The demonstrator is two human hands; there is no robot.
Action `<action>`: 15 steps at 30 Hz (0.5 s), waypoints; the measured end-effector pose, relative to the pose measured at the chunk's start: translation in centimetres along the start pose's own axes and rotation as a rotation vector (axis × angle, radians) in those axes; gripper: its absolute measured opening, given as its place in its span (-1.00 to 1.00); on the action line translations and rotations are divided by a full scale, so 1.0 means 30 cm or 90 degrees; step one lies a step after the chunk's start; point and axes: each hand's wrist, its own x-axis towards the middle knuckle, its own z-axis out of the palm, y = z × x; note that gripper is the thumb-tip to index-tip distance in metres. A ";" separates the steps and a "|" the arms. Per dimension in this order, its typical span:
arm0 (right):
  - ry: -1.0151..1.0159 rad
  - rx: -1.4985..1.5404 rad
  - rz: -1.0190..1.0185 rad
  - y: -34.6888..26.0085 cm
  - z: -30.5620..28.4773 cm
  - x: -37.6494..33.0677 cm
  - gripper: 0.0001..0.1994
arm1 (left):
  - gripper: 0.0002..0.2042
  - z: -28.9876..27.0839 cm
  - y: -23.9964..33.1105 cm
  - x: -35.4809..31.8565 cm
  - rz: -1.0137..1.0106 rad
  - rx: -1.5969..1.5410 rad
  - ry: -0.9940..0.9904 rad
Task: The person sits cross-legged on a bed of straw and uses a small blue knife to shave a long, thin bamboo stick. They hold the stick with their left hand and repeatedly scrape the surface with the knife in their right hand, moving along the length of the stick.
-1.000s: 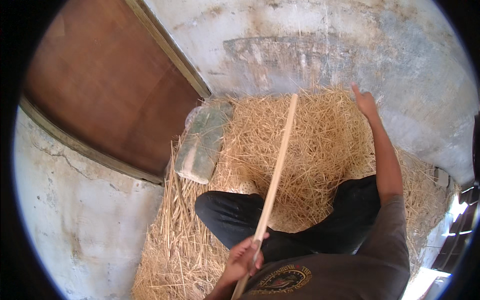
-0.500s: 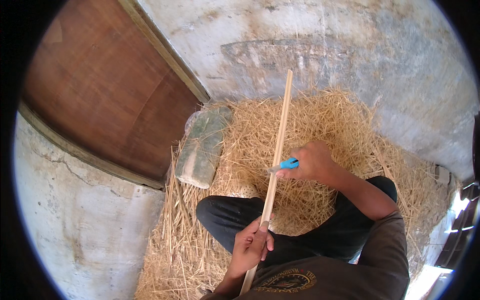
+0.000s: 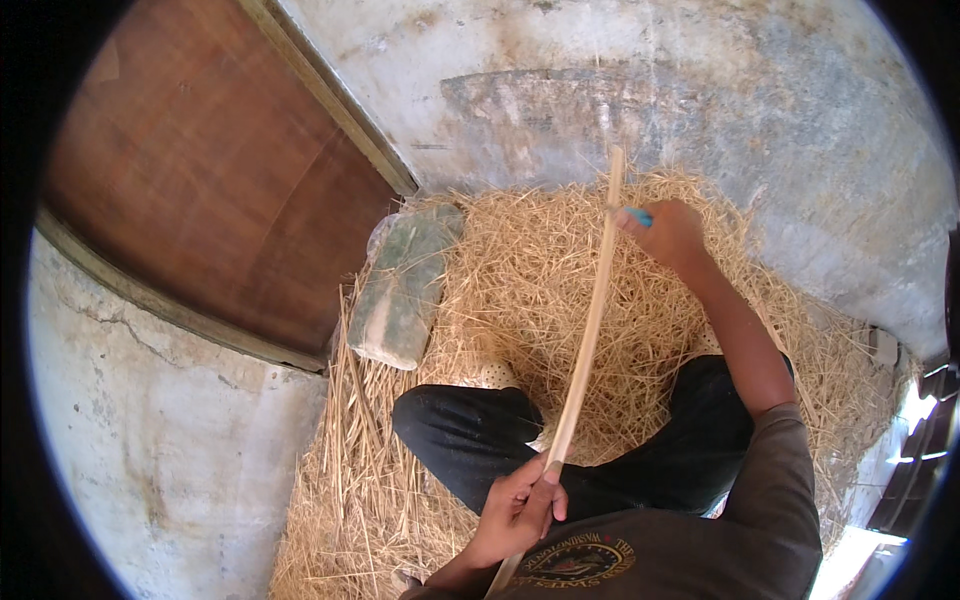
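Note:
A long, pale strip of wood or bamboo (image 3: 588,352) slants from my lap up and away, its far tip near the wall and its near end running down past my shirt. My left hand (image 3: 517,508) is closed round its lower part, thumb on top. Close to the far end, my right hand (image 3: 672,238) grips a utility knife by its blue handle (image 3: 637,216). The blade end meets the strip's right edge, but it is blurred and mostly hard to make out. The strip bows slightly along its length.
A thick heap of straw-like shavings (image 3: 560,260) surrounds my crossed legs. Left of them lies a greenish-grey block (image 3: 402,290), with longer thin strips (image 3: 362,425) nearby. A brown wooden panel (image 3: 220,180) and a stained wall (image 3: 700,110) stand beyond.
My right hand with the knife has moved away from me along the strip, toward its far end. The strip's far part has shifted right, and my left hand slightly right and nearer.

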 end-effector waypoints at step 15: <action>-0.047 0.098 0.047 -0.024 -0.059 -0.065 -0.28 | -0.62 -0.072 -0.077 0.007 0.017 -0.058 0.109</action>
